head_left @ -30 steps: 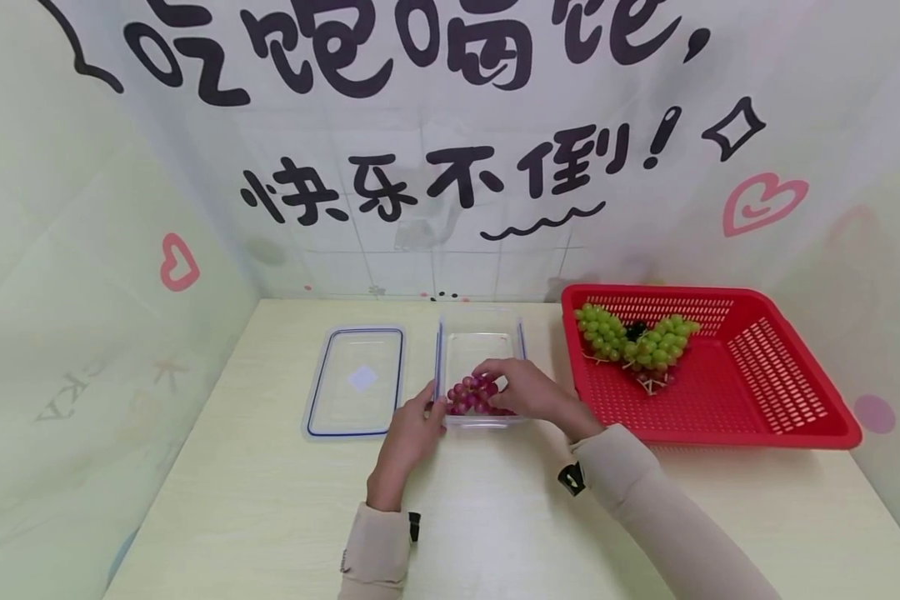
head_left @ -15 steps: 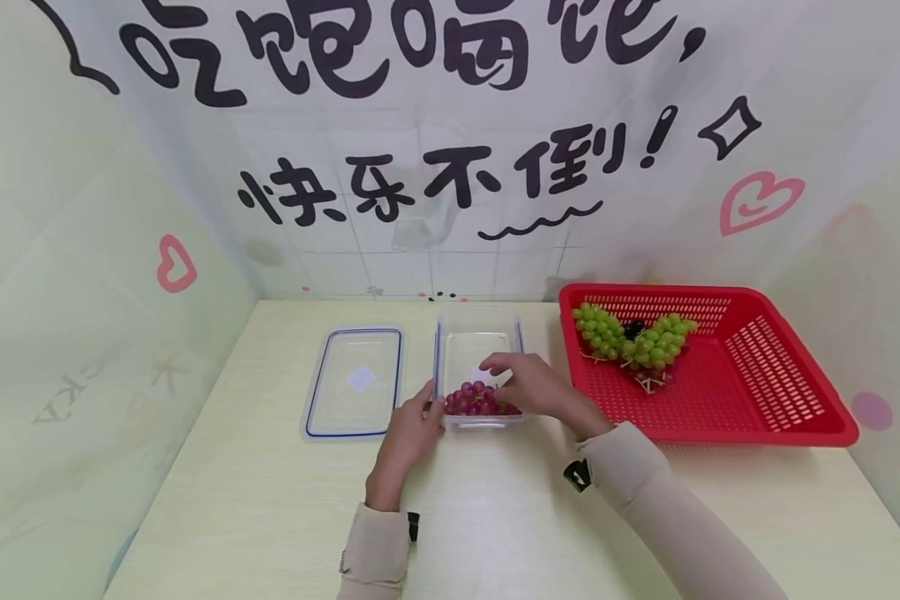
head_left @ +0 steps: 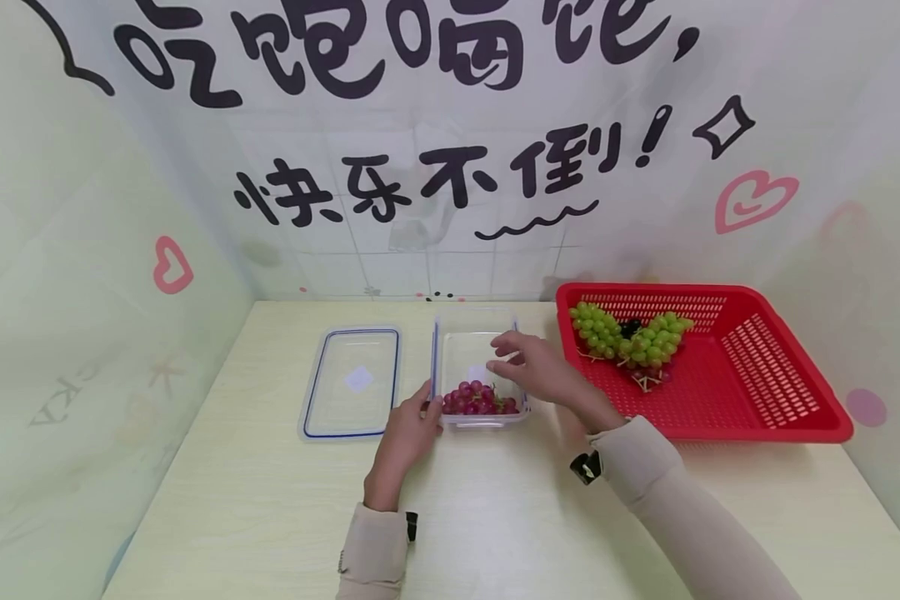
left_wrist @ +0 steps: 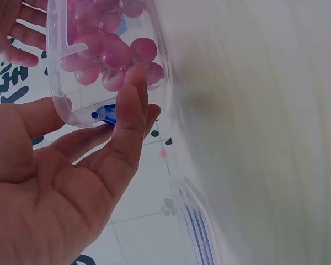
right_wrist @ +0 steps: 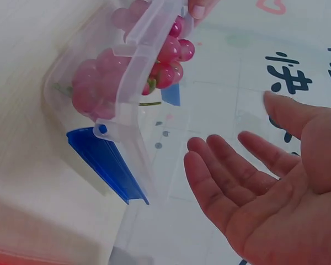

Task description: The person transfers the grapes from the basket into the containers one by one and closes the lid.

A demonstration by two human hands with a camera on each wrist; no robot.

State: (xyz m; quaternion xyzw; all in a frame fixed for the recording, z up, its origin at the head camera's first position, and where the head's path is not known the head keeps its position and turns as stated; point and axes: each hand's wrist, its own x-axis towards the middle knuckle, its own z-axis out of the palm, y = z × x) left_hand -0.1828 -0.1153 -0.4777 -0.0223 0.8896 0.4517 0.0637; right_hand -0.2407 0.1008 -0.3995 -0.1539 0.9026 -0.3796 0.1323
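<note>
Left hand (head_left: 408, 433) touched the clear box (head_left: 477, 367) corner, fingers straight, red grapes (head_left: 477, 399) just beyond its fingertips. Right hand (head_left: 536, 367) hovered open, empty, above the box.

A pale wood-grain worktop (head_left: 270, 500) is enclosed by white sheeted walls (head_left: 435, 242) printed with black characters and pink hearts.

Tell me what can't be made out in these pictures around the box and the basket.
- Dark thing in the basket: head view, too small and half covered by green grapes.
- Left hand fingertips: head view, hidden by the box corner.
- Lid: left wrist view, cut off by the edge and blurred.
</note>
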